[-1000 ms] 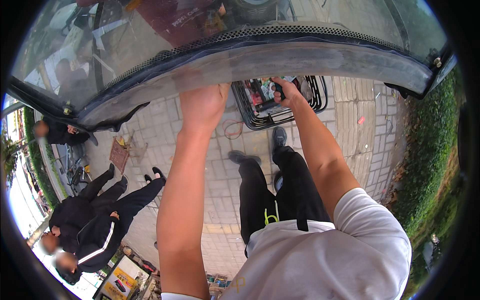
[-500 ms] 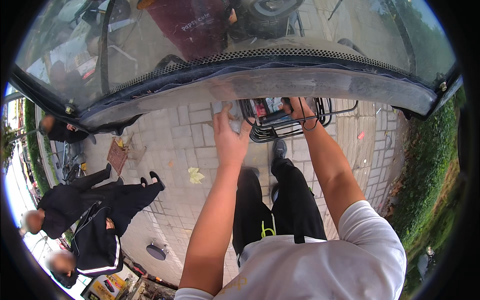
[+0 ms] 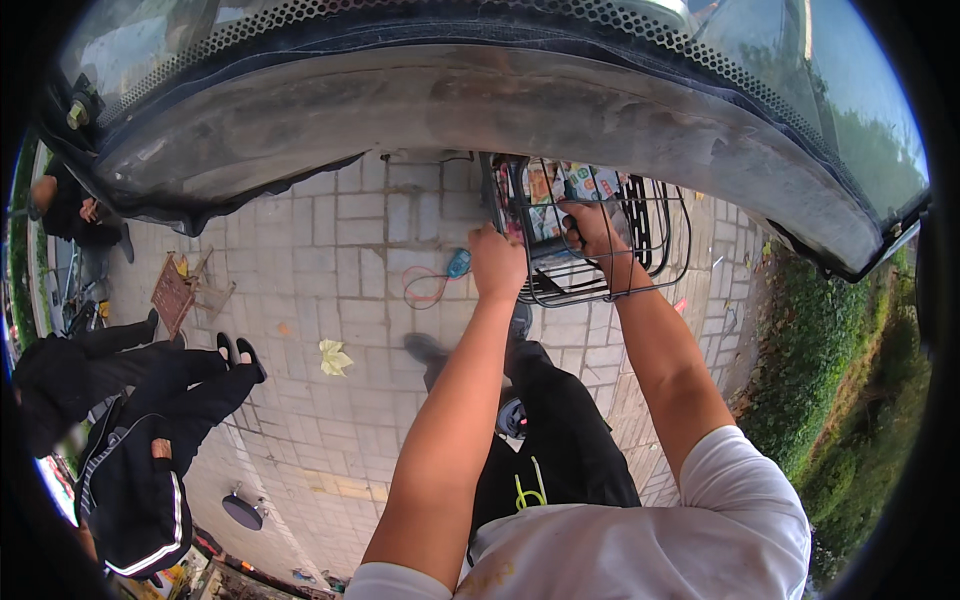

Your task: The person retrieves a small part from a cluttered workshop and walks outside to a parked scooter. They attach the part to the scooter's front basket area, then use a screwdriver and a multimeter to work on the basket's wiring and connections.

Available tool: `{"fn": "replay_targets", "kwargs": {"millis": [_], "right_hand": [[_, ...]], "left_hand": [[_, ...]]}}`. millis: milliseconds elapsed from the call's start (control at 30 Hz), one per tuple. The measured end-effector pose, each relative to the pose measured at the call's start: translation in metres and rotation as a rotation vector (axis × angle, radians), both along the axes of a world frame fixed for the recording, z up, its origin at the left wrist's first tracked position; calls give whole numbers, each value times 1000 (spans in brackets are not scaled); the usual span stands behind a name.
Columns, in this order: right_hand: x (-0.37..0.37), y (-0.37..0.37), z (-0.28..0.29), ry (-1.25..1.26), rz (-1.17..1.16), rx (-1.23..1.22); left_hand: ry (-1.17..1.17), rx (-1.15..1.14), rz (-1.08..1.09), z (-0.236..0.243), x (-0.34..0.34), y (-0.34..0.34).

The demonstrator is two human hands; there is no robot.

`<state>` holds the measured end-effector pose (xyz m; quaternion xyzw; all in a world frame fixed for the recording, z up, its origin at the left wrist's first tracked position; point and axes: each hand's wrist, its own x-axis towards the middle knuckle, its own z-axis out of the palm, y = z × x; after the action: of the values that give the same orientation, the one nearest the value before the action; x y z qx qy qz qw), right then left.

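Below a grimy panel with a perforated dark strip (image 3: pixel 450 95), a black wire basket (image 3: pixel 590 298) holds colourful packets and dark items. My left hand (image 3: pixel 497 258) is closed on the basket’s left side, its fingertips partly hidden. My right hand (image 3: pixel 590 228) grips a dark handled object (image 3: pixel 572 230) inside the wire outline; thin wires cross my wrist. I cannot make out what that object is. A small blue device (image 3: pixel 459 263) with red and black leads lies on the paving left of my left hand.
Other people (image 3: pixel 130 430) in dark clothes are at the left, near a low brown folding seat (image 3: pixel 172 295). A dark round stool (image 3: pixel 240 512) stands lower left on the paving (image 3: pixel 370 440). A green hedge (image 3: pixel 800 360) runs along the right. A pale leaf (image 3: pixel 334 357) lies on the ground.
My left hand has moved from the panel’s lower edge, down and rightward onto the basket. Wire bars now cross my right wrist. The panel appears higher in view, and the blue device has come into sight.
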<state>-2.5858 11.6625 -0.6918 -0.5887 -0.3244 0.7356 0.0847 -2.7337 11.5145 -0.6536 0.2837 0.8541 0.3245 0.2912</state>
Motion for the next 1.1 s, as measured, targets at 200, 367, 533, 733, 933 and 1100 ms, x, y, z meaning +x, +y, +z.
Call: {"fn": "replay_targets", "kwargs": {"millis": [200, 367, 533, 733, 933, 1100], "right_hand": [[0, 1, -2, 18, -30, -2], [-1, 1, -2, 31, -23, -21], [-5, -3, -1, -87, 19, 161], [-6, -4, 15, -565, 387, 827], [-5, -1, 36, -420, 241, 602], [7, 1, 9, 84, -165, 210]], "left_hand": [[61, 37, -30, 8, 1, -1], [75, 54, -36, 0, 1, -3], [257, 50, -275, -10, -5, -7], [97, 23, -106, 2, 0, -3], [79, -44, -30, 16, -7, 1], [111, -57, -27, 20, -15, 3]]}}
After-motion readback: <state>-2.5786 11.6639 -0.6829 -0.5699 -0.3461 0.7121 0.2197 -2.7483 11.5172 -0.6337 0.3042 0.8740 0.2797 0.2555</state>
